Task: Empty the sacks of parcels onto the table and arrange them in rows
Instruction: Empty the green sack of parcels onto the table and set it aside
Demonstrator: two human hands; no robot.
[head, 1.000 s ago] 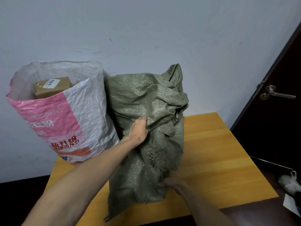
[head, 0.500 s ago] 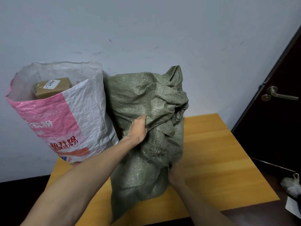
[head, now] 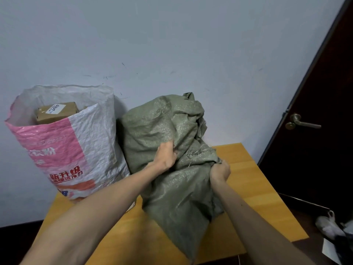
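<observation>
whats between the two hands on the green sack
Only the green sack itself: a bunched ridge of its woven cloth runs between the left hand and the right hand, both gripping it, in the head view.

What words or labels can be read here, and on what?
"新升级": red characters on the pink and white woven sack.
White characters above and the red band below them: too blurred to read.
On the brown cardboard parcel, a white label: dark letters, too blurred to read.
On the green woven sack: no text shows.
</observation>
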